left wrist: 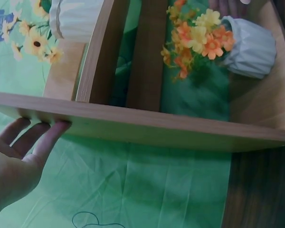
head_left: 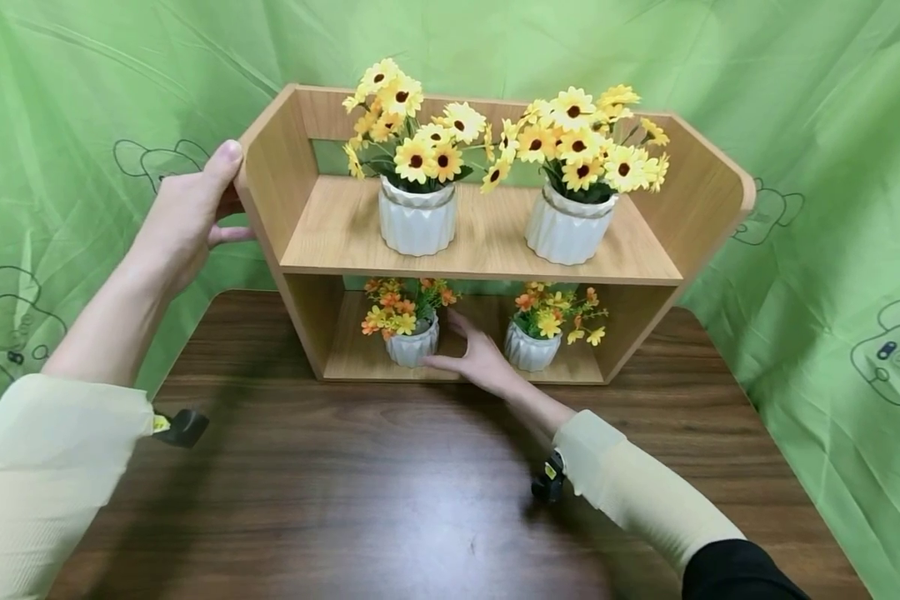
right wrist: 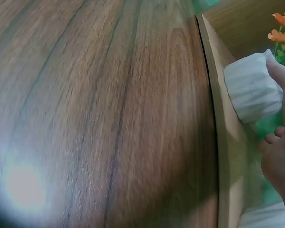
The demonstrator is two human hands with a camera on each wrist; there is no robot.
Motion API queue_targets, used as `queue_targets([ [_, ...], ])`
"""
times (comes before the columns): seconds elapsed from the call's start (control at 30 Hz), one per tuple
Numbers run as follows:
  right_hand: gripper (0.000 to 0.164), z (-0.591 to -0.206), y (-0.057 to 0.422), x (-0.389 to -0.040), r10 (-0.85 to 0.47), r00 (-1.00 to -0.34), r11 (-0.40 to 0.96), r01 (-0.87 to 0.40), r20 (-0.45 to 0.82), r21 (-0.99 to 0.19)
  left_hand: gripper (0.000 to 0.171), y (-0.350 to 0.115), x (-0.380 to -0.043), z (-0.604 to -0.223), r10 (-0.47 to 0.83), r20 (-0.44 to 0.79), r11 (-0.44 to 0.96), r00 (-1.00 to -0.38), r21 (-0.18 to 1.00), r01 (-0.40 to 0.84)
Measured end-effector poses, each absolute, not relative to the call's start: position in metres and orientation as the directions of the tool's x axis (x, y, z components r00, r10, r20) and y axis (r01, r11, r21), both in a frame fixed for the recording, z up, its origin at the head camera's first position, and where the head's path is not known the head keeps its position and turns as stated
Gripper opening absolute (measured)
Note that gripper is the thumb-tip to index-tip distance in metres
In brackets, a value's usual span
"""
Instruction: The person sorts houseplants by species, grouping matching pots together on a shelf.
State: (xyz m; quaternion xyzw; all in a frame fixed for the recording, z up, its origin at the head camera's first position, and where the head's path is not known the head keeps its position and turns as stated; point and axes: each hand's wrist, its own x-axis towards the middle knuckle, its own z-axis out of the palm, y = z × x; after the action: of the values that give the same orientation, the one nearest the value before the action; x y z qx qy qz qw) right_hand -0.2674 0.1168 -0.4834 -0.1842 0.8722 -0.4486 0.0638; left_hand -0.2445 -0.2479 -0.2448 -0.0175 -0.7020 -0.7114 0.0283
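Observation:
A two-tier wooden shelf (head_left: pixel 487 268) stands on the table. My left hand (head_left: pixel 187 208) rests against its left side panel (head_left: pixel 270 192), the thumb at the front edge and fingertips on the outer face. On the lower tier, my right hand (head_left: pixel 483 358) is beside the left white pot (head_left: pixel 412 343) of orange and yellow flowers. Its thumb touches or nearly touches the pot (right wrist: pixel 253 88); the other fingers stand apart on the right side, partly hidden. Another such pot (head_left: pixel 531 348) stands to the right of that hand.
Two larger white pots (head_left: pixel 417 221) (head_left: pixel 570 229) with yellow daisy-like flowers stand on the upper tier. The dark wooden table (head_left: pixel 420 467) reaches forward from the shelf. Green cloth (head_left: pixel 832 125) hangs behind and at both sides.

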Motion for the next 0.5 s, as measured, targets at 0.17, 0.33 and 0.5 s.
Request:
queue_targets([
  [0.17,0.101,-0.473,0.129,-0.263,-0.378,-0.924,0.583,-0.285,0.057,-0.761,0.066,-0.245,-0.238,-0.247,-0.005,0.091,0.045,-0.996,0.995,0.091],
  [0.33,0.096,-0.462,0.142,-0.253,-0.398,-0.915,0.619,-0.317,0.061,-0.718,0.063,-0.243,-0.232,-0.25,-0.007,0.127,0.048,-0.992,0.991,0.127],
  [0.5,0.092,-0.454,0.158,-0.244,-0.443,-0.894,0.653,-0.369,0.062,-0.661,0.05,-0.241,-0.218,-0.248,-0.039,0.227,0.166,-0.973,0.962,0.217],
])
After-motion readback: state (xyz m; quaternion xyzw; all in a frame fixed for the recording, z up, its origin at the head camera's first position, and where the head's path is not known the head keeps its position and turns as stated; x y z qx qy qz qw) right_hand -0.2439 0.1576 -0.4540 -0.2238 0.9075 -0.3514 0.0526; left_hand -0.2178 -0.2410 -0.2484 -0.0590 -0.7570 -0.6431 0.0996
